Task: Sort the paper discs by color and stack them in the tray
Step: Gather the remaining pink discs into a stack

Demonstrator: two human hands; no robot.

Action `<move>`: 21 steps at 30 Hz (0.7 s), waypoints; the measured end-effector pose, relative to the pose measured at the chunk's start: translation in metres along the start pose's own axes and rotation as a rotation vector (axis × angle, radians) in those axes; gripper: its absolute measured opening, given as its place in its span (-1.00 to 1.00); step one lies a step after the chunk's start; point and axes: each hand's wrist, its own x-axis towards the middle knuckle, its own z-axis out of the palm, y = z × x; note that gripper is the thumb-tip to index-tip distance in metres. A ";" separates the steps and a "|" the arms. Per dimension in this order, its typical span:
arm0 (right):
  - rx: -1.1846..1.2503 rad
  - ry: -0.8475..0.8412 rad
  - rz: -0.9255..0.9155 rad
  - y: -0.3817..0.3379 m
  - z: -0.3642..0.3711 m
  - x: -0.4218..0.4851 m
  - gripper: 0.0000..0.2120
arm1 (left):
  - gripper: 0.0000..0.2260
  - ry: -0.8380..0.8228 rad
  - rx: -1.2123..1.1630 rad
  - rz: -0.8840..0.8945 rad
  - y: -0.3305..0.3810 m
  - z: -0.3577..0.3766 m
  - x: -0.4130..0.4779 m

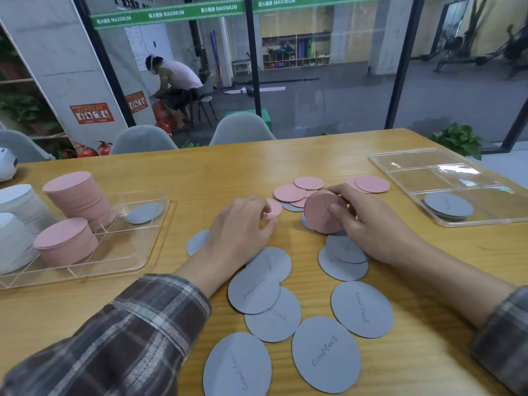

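Pink paper discs (pixel 288 192), loose lot: at least five are lying flat and overlapping at the far middle of the pale wooden table (pixel 285 164), two of them a little apart to the right.

The left hand (pixel 243 224) is pinching a single pink disc (pixel 273 208), its fingers (pixel 264 208) curled on the near edge. The right hand (pixel 368 224) is gripping a gathered pink stack (pixel 321 214) on edge, thumb across its face, just beside the single disc.

Handling note: the single disc is probably joining the held stack. It is best going on flat, edges squared, with the right grip loosening only enough to admit it, lest the stack fan out.

Grey paper discs (pixel 325 354): nine are lying in plain view near the person, and two more are showing partly beside the pink ones.

The left clear plastic tray (pixel 137 252) is holding a tall pink pile (pixel 80 195), a short pink pile (pixel 65 241) and one lone grey disc (pixel 144 212). The right clear plastic tray (pixel 414 167) is holding one low grey pile (pixel 448 205).

Two white piles (pixel 17 201) are sitting at the far left.
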 end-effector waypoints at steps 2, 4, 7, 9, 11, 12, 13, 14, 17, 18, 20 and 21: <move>-0.006 0.012 0.005 0.000 -0.001 0.000 -0.74 | -0.85 0.017 -0.142 0.087 -0.001 0.000 -0.004; -0.003 0.026 0.015 0.000 -0.002 0.000 -0.72 | -0.84 -0.035 -0.323 0.158 -0.001 0.000 -0.006; 0.001 0.034 0.028 0.000 -0.003 -0.001 -0.67 | -0.79 -0.077 -0.464 0.157 0.004 -0.003 -0.008; -0.001 0.039 0.031 0.001 -0.003 -0.001 -0.67 | -0.70 -0.067 -0.402 0.142 0.001 -0.001 -0.007; -0.002 0.045 0.029 0.002 -0.003 -0.001 -0.67 | -0.63 -0.080 -0.346 0.110 -0.002 0.000 -0.006; 0.001 0.046 0.028 0.001 -0.003 0.000 -0.68 | -0.61 -0.088 -0.342 0.104 -0.003 0.001 -0.006; 0.009 0.045 0.027 0.001 -0.002 -0.001 -0.68 | -0.61 -0.093 -0.353 0.105 -0.003 0.001 -0.006; 0.018 0.043 0.028 0.001 -0.002 -0.001 -0.68 | -0.62 -0.097 -0.377 0.111 -0.002 0.001 -0.006; 0.017 0.037 0.030 0.000 -0.002 -0.001 -0.68 | -0.63 -0.109 -0.451 0.115 0.001 -0.001 -0.006; 0.012 0.038 0.029 0.000 -0.002 -0.001 -0.68 | -0.61 -0.109 -0.479 0.107 0.002 -0.001 -0.006; 0.007 0.046 0.032 0.000 -0.003 -0.001 -0.67 | -0.57 -0.112 -0.579 0.078 0.005 -0.002 -0.007; 0.005 0.049 0.032 0.000 -0.003 -0.001 -0.66 | -0.55 -0.112 -0.635 0.068 0.007 -0.003 -0.007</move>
